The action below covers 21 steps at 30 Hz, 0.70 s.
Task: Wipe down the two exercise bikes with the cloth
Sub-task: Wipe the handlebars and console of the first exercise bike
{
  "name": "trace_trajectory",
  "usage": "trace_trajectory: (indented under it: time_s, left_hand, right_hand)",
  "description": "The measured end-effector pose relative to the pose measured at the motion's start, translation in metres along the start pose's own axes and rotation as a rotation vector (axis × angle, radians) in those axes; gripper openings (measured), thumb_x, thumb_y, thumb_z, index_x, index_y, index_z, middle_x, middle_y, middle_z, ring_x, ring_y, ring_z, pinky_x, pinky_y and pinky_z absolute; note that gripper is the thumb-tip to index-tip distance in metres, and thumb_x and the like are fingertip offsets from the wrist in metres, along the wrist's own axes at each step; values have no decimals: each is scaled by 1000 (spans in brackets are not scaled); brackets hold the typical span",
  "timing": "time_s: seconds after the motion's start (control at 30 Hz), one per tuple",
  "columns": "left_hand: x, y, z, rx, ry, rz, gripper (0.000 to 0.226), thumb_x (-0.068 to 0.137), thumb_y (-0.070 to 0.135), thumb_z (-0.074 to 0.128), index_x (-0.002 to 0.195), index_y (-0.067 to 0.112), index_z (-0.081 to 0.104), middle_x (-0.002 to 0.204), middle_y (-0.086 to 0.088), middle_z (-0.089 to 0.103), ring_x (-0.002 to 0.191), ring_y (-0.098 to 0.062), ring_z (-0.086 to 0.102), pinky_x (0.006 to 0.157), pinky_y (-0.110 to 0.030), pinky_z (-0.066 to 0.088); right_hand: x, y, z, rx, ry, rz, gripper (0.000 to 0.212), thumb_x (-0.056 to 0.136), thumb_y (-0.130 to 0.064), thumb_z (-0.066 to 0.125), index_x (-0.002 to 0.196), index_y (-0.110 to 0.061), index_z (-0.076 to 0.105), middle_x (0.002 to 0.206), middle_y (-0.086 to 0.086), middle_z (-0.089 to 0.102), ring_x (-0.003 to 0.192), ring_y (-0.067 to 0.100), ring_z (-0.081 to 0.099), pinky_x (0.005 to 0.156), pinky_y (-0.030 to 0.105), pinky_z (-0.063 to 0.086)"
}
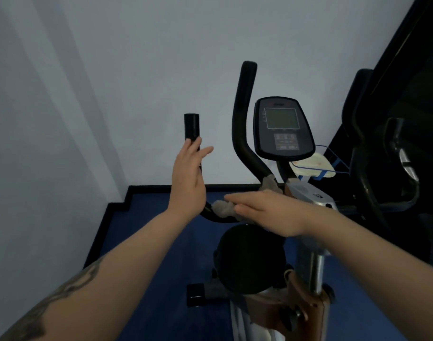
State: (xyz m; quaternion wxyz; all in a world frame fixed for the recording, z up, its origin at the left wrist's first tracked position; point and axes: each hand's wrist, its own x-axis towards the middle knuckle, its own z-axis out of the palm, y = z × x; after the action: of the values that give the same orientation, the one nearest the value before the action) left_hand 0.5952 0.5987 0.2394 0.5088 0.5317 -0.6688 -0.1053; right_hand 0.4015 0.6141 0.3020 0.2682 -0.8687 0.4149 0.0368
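On the handlebar, the right hand presses the cloth flat-fingered; the left hand is spread, empty.

We see a dim, bluish picture with soft, even light and no clear source. The wall carries faint broad diagonal bands of shade at the left. The right hand is smeared by motion blur. Dark bike parts at the right edge lose detail in shadow. Straight lines bow toward the corners from the wide lens, and fine detail is soft throughout.
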Motion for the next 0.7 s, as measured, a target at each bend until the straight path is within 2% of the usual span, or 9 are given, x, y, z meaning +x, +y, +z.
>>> trace_trajectory:
  time_s: [0.07, 0.17, 0.27, 0.37, 0.43, 0.5, 0.6, 0.63, 0.7]
  left_hand:
    - [0, 0, 2, -26, 13, -14, 55, 89, -10, 23, 133, 5, 53, 152, -11, 36, 147, -23, 18, 121, -35, 16]
    - [1, -3, 3, -51, 9, -16, 54, 89, -6, 21, 129, 6, 55, 152, -9, 36, 147, -21, 17, 120, -25, 14]
    - [1, -4, 3, -56, 1, 5, 53, 89, -4, 21, 126, 8, 57, 150, -2, 33, 147, -17, 16, 119, -21, 14]
    - [1, -4, 6, -71, 36, -12, 53, 89, -3, 21, 124, 9, 58, 150, 3, 33, 147, -11, 15, 119, -21, 14]
    - [1, -2, 5, -80, 43, -23, 52, 89, -6, 22, 122, 8, 59, 150, -1, 35, 147, -13, 16, 119, -20, 14]
    - [1, 2, 4, -80, 35, -35, 50, 90, -12, 25, 121, 6, 60, 151, -6, 37, 147, -17, 17, 118, -18, 13]
    - [1, 3, -1, -82, -24, -11, 50, 92, -16, 26, 122, 6, 60, 153, -9, 33, 148, -21, 14, 117, -16, 10]
    - [1, 0, -4, -80, -65, 17, 49, 94, -15, 27, 124, 7, 59, 154, -8, 30, 149, -21, 12, 118, -17, 9]
    - [1, -10, -15, -74, -194, 89, 48, 97, -13, 29, 132, 8, 55, 157, -6, 23, 150, -19, 5, 120, -23, 7]
  right_hand:
    - [14, -9, 3, -27, -22, 1, 47, 105, -37, 32, 148, -20, 38, 148, 0, 45, 135, 14, 40, 112, 27, 28]
    - [29, -25, 9, 42, 39, -2, 44, 105, -35, 32, 143, -18, 46, 133, 6, 58, 123, 20, 51, 104, 35, 38]
    - [16, -16, 9, 35, 26, -12, 40, 103, -38, 39, 138, -20, 48, 128, 1, 59, 116, 17, 54, 101, 35, 41]
    - [4, -11, 11, -57, 48, 25, 30, 101, -38, 43, 119, -20, 59, 117, -2, 60, 107, 16, 55, 96, 40, 43]
    - [10, -26, 12, -44, 78, 88, 28, 101, -37, 42, 101, -17, 61, 99, -2, 61, 94, 17, 57, 80, 34, 45]
    - [21, -46, 15, -114, 133, 146, 28, 103, -34, 40, 88, -18, 57, 87, 1, 60, 86, 21, 58, 64, 31, 37]
    - [23, -60, 34, -348, 254, 176, 26, 104, -29, 38, 110, -14, 59, 111, 5, 62, 101, 25, 59, 73, 33, 37]
    - [20, -62, 42, -348, 257, 216, 32, 104, -34, 37, 124, -15, 53, 123, 4, 58, 112, 24, 55, 85, 36, 37]
    - [14, -64, 52, -246, 219, 338, 52, 102, -47, 31, 148, -21, 31, 147, -1, 40, 136, 18, 35, 111, 43, 23]
